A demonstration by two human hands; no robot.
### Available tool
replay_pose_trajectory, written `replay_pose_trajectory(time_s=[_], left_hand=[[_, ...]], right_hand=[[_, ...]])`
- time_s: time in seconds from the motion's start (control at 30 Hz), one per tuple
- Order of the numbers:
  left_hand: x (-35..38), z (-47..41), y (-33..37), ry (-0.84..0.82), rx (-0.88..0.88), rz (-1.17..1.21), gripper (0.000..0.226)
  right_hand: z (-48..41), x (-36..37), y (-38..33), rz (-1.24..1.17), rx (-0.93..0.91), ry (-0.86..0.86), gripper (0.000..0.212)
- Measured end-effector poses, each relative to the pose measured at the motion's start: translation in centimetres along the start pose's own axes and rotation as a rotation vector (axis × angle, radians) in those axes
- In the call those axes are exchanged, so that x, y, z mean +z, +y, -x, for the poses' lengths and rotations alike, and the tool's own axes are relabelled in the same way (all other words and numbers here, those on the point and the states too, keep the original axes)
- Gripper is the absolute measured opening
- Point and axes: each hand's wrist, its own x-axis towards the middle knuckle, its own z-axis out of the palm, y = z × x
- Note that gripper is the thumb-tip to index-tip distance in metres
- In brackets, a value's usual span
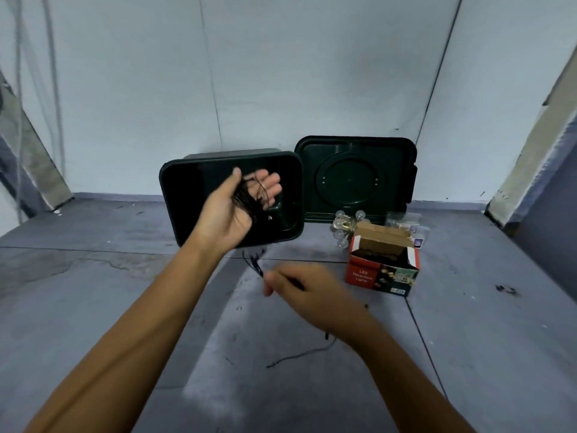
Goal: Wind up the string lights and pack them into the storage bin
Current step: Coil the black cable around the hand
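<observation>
String lights (251, 203) sit coiled round my flat-open left hand (237, 210), right hand (299, 285) pinches the tail; unclamped loops may slide off.

Red cardboard box (382, 273), flaps open, printed "LED Decorative Lights", standing on grey floor (125, 307). Clear plastic packets (406, 225) just behind it. Pale wall (281, 73) at back.

Count, floor surface:
- storage bin (168, 182): 1
- lid (356, 179): 1, at the floor's far edge
- red carton (374, 276): 1
- clear globe bulbs (342, 225): at least 4 in one cluster; exact number not readable
- small packets (406, 225) behind the carton: 2 visible
- wound coil of string lights (249, 201): 1
- loose strand (299, 354): 1
- hands: 2, left hand (237, 207) and right hand (309, 289)
</observation>
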Motion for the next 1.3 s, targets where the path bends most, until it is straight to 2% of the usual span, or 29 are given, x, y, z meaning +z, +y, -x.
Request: replay_pose_trajectory(time_s=[0.1,0.17,0.27,0.3,0.37,0.47,0.53,0.6,0.73,0.8,0.93,1.07,1.2,1.3], left_hand=[[0.0,1.0,-2.7,-0.007,-0.15,-0.17,0.044],[0.4,2.3,-4.0,-0.075,-0.204,-0.302,0.049],[1.2,4.3,-4.6,-0.246,-0.313,-0.395,0.077],[1.2,4.7,-4.5,-0.284,-0.337,-0.38,0.08],[1.2,5.2,-4.1,-0.351,-0.33,-0.275,0.067],[1.4,4.9,-3.0,-0.435,-0.225,-0.056,0.032],[1.6,4.1,-1.9,-0.422,-0.177,0.025,0.023],[1.8,3.2,-0.7,-0.38,-0.121,0.061,0.018],[1.5,1.2,1.6,-0.161,0.041,0.111,0.045],[1.1,0.4,1.7,-0.08,0.106,0.083,0.052],[0.1,0.2,-0.5,0.015,0.002,-0.13,0.044],[0.6,2.5,-3.3,-0.035,-0.192,-0.388,0.042],[1.5,4.6,-3.9,-0.195,-0.362,-0.465,0.073],[2.1,5.4,-3.3,-0.281,-0.372,-0.344,0.069]], right_hand=[[-1.9,-2.9,-2.6,0.043,-0.073,0.124,0.029],[-3.4,-4.8,-3.0,0.021,-0.085,0.233,0.032],[-5.8,-6.7,-1.5,-0.012,-0.019,0.303,0.036],[-6.3,-6.8,-0.6,-0.044,0.02,0.315,0.037],[-7.0,-6.0,1.6,-0.181,0.119,0.325,0.037],[-6.0,-3.1,3.9,-0.349,0.222,0.313,0.037],[-4.5,-0.8,4.3,-0.514,0.239,0.267,0.037],[-2.7,1.2,4.4,-0.57,0.232,0.229,0.033],[0.2,4.0,5.3,-0.591,0.286,0.181,0.015],[1.0,4.1,5.1,-0.52,0.296,0.169,0.013],[0.5,1.2,1.6,-0.25,0.097,0.138,0.021],[-2.4,-3.0,-1.2,-0.071,-0.025,0.241,0.026],[-5.2,-5.2,-0.7,-0.108,0.004,0.338,0.035],[-6.2,-4.7,1.3,-0.321,0.092,0.324,0.037]])
